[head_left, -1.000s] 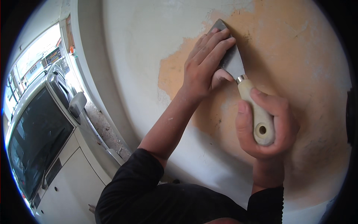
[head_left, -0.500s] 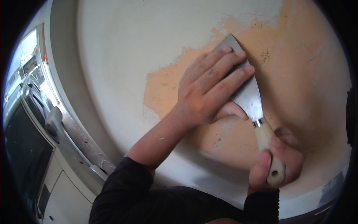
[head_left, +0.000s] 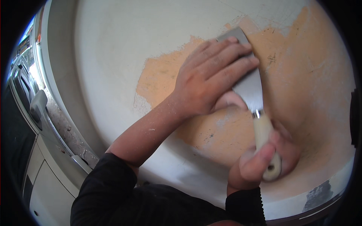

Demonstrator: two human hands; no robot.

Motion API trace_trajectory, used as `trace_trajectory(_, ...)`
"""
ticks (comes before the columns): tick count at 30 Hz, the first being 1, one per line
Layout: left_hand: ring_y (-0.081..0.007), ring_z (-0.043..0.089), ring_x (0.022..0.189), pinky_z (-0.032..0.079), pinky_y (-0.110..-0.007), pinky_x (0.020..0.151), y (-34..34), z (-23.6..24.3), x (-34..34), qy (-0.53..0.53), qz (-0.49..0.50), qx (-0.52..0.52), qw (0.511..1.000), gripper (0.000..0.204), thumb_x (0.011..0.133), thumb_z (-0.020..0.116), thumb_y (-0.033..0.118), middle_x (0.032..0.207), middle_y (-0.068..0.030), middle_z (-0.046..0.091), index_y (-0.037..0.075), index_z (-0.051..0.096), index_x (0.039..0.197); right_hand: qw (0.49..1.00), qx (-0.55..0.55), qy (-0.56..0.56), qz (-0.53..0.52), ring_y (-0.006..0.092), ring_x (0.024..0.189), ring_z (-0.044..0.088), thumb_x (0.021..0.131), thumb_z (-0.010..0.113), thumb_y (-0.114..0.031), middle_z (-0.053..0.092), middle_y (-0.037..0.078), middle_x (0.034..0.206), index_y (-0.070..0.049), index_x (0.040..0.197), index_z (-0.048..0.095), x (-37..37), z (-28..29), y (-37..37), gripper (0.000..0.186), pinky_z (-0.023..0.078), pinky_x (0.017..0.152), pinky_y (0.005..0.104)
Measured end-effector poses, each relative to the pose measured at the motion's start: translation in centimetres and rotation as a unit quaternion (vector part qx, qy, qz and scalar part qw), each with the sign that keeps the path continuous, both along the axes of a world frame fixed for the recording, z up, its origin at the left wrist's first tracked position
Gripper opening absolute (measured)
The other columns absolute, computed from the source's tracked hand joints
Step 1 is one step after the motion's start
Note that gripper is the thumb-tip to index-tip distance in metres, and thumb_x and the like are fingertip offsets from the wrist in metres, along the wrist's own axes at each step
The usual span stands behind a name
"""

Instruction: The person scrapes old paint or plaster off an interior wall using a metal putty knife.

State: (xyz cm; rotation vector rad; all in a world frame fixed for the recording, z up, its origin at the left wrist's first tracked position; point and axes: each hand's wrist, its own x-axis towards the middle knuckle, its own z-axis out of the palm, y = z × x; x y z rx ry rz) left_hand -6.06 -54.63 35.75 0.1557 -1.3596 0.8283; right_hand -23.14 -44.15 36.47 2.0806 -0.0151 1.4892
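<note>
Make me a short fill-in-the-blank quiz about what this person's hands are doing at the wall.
1. The right hand grips the scraper's pale ____.
2. The left hand presses its fingers flat on the metal ____ of the scraper.
3. Where the white coat is gone, the wall shows a patch coloured ____.
4. Both sleeves are ____.

Missing words: handle; blade; orange; black

- Scraper blade (head_left: 250, 88) mostly hidden under left hand (head_left: 211, 81) fingers.
- Cream handle (head_left: 266, 145) partly hidden in right hand (head_left: 264, 160) fist.
- Vehicle (head_left: 28, 113) cut off at left edge.
</note>
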Motion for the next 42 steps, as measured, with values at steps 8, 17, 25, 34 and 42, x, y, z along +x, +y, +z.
trace_trajectory(8, -0.0416, 0.06, 0.115, 0.047, -0.046, 0.098, -0.3, 0.4, 0.1, -0.01, 0.008, 0.012, 1.0, 0.08, 0.088, 0.046, 0.069, 0.122, -0.0226, 0.064, -0.003, 0.065, 0.119, 0.996, 0.037, -0.062, -0.044, 0.0202, 0.051, 0.052, 0.089, 0.062, -0.008, 0.059, 0.013, 0.073, 0.002, 0.106, 0.055, -0.1, -0.6, -0.5, 0.021, 0.045, 0.049, 0.0308)
trace_trajectory(17, -0.0421, 0.054, 0.123, 0.042, -0.048, 0.103, 0.6, -0.3, 0.8, 0.006, 0.042, 0.065, 0.997, 0.068, 0.091, 0.052, 0.061, 0.13, -0.0194, 0.059, 0.003, 0.058, 0.127, 0.994, 0.067, -0.077, 0.043, 0.0213, 0.069, 0.069, 0.079, 0.075, -0.005, 0.069, 0.009, 0.085, -0.001, 0.096, 0.067, 0.4, -0.1, -1.4, 0.019, 0.055, 0.062, 0.0294)
trace_trajectory(25, -0.0379, 0.044, 0.137, 0.036, -0.044, 0.112, 0.2, -1.3, 1.3, 0.042, 0.005, 0.166, 0.985, 0.059, 0.1, 0.039, 0.042, 0.142, -0.0247, 0.051, -0.005, 0.052, 0.134, 0.984, 0.137, -0.078, 0.089, 0.0253, 0.075, 0.069, 0.078, 0.077, -0.006, 0.07, 0.009, 0.089, -0.005, 0.101, 0.066, 0.6, -1.7, -2.6, 0.025, 0.055, 0.067, 0.0328)
trace_trajectory(34, -0.0259, 0.042, 0.14, 0.036, -0.037, 0.115, 1.0, -1.8, 1.4, 0.103, -0.039, 0.231, 0.967, 0.049, 0.097, 0.052, 0.005, 0.151, -0.0133, 0.044, 0.006, 0.044, 0.146, 0.968, 0.208, -0.097, 0.099, 0.0246, 0.065, 0.067, 0.079, 0.073, -0.011, 0.068, 0.005, 0.084, -0.013, 0.104, 0.063, 1.3, -1.8, -1.4, 0.027, 0.054, 0.057, 0.0353)
trace_trajectory(42, -0.0351, 0.047, 0.136, 0.037, -0.04, 0.112, 0.7, -1.2, 1.0, 0.041, 0.025, 0.146, 0.988, 0.061, 0.095, 0.061, 0.039, 0.142, -0.023, 0.052, -0.003, 0.051, 0.138, 0.972, 0.174, -0.105, 0.119, 0.0263, 0.073, 0.07, 0.076, 0.076, -0.004, 0.071, 0.012, 0.092, -0.005, 0.108, 0.065, 1.1, -1.8, -2.1, 0.034, 0.056, 0.063, 0.034)
